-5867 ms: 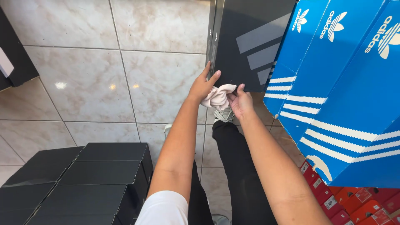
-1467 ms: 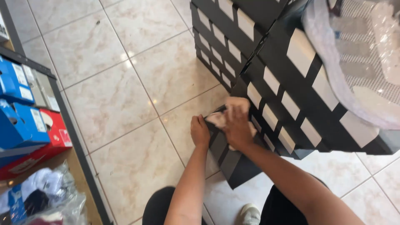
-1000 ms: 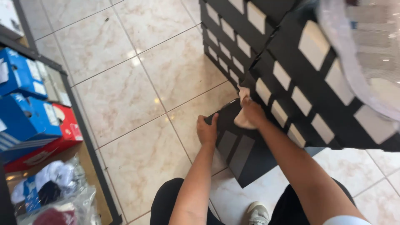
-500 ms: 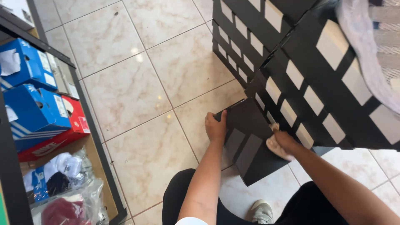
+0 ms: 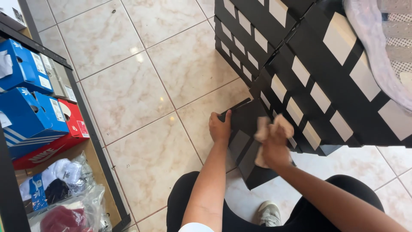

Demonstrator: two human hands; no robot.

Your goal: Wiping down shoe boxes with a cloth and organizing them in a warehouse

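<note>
Head view: left hand (image 5: pixel 219 128) grips black box (image 5: pixel 251 148) edge; right hand (image 5: pixel 274 148) presses cloth (image 5: pixel 268 131) on lid.

Beige tiled floor (image 5: pixel 141 90) carries stacked black shoeboxes (image 5: pixel 300 64) and one separate black box (image 5: pixel 251 141).

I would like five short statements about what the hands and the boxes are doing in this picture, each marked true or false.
1. The left hand grips the edge of a black shoebox standing on the tiled floor. True.
2. The right hand holds a pale cloth against that box. True.
3. The right hand is empty. False: it holds the cloth.
4. The stacked boxes behind it are blue. False: they are black with pale labels; the blue boxes sit on the shelf at the left.
5. The floor is carpeted. False: it is tiled.
</note>
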